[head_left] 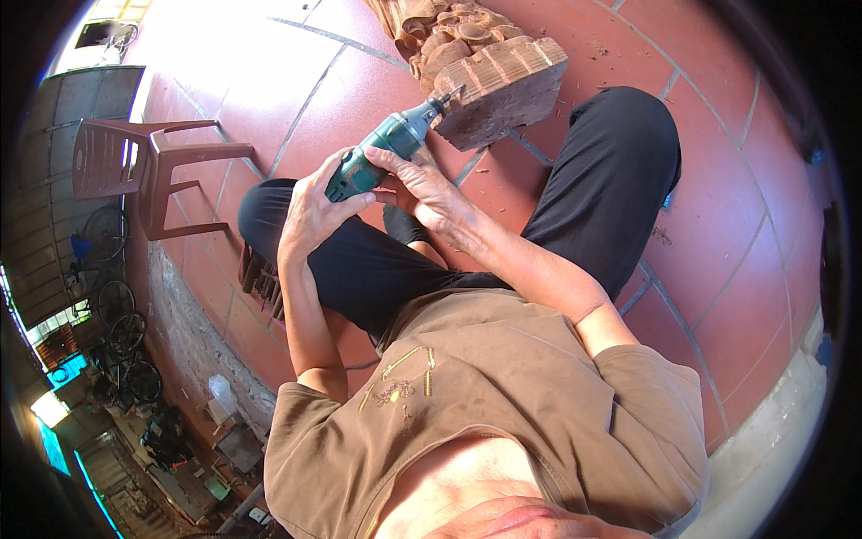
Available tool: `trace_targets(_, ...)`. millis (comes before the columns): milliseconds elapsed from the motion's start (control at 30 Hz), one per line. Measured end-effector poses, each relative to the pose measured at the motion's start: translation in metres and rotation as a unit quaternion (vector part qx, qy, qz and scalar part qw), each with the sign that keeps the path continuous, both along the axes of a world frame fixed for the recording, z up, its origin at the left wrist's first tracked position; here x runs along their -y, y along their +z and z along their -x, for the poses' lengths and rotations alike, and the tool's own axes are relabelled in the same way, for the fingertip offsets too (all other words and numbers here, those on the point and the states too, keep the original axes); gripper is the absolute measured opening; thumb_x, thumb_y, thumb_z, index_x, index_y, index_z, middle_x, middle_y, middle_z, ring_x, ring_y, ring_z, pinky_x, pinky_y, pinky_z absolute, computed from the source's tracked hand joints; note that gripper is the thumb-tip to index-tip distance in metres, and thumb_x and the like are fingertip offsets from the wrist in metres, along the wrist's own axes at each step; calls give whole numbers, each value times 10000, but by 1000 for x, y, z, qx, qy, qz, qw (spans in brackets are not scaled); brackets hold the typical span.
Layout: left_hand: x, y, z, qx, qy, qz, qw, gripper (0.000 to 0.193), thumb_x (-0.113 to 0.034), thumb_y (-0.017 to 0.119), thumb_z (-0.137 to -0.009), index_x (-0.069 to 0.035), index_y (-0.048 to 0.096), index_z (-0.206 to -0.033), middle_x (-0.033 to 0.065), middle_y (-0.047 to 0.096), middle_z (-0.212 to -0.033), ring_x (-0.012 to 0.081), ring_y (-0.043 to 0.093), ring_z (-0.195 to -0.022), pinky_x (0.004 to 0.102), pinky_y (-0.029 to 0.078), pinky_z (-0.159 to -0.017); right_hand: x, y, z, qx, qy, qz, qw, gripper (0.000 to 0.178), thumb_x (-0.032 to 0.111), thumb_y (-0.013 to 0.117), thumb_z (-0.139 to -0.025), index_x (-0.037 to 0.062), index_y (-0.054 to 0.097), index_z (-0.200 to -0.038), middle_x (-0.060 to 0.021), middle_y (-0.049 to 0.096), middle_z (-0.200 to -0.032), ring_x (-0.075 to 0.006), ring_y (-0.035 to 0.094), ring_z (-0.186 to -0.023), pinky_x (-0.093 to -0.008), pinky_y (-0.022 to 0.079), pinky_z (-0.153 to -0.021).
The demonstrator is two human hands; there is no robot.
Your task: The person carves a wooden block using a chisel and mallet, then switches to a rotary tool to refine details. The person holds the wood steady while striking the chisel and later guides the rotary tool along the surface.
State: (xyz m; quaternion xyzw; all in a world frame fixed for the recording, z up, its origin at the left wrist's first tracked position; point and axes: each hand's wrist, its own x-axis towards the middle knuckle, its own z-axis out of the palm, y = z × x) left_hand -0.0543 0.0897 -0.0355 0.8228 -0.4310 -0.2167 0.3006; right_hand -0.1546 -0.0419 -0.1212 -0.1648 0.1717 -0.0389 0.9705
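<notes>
Held the green drill (388,151) at 11 o'clock of the view with left hand (314,208) and right hand (426,192), both with fingers wrapped around it. Lined its long axis from 8 to 2 o'clock. Pointed the bit (452,94) toward 2, at the carved wood (505,85); could not tell whether touching.

No readable text, numbers or signs in view. Green power tool (395,141): any casing marking too small to make out. Brown shirt (503,359), on the wearer's side of the tool: gold chest embroidery (393,393), lines plus flower-like motif, no legible letters.
</notes>
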Motion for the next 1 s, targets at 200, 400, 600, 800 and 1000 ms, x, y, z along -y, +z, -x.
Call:
trace_targets(200,1,0,-1,4,-1,-5,1000,622,-190,820,-762,-46,552,-1304,138,696,-990,218,686,-861,340,543,-799,2,3,-1,2,-4,5,1000,265,251,776,-868,152,637,-1070,18,694,-960,-96,675,-894,-290,577,-755)
trace_targets(400,1,0,-1,3,0,-7,1000,627,-197,822,-762,-53,551,-1308,135,698,-997,218,688,-874,340,544,-806,1,0,-3,3,-3,6,1000,277,259,778,-867,153,636,-1079,13,693,-970,-98,673,-897,-285,578,-757)
trace_targets(600,3,1,-2,-1,4,-10,1000,627,-197,821,-764,-56,550,-1311,136,699,-1004,218,687,-888,339,542,-813,2,0,-4,0,-7,3,1000,286,258,787,-857,148,641,-1077,11,693,-969,-101,674,-889,-275,579,-732)
trace_targets(800,4,0,-2,4,5,-3,1000,626,-184,821,-762,-48,550,-1309,134,699,-1009,210,684,-890,336,537,-820,3,0,-4,1,-6,11,1000,282,257,791,-854,150,641,-1068,17,692,-964,-95,672,-890,-264,576,-723)
trace_targets(1000,4,0,-3,-1,5,-3,1000,624,-184,821,-761,-46,553,-1307,133,698,-1010,206,680,-890,336,535,-823,3,-2,-7,-3,1,10,1000,287,263,794,-852,153,638,-1066,18,693,-957,-92,667,-882,-265,574,-722)
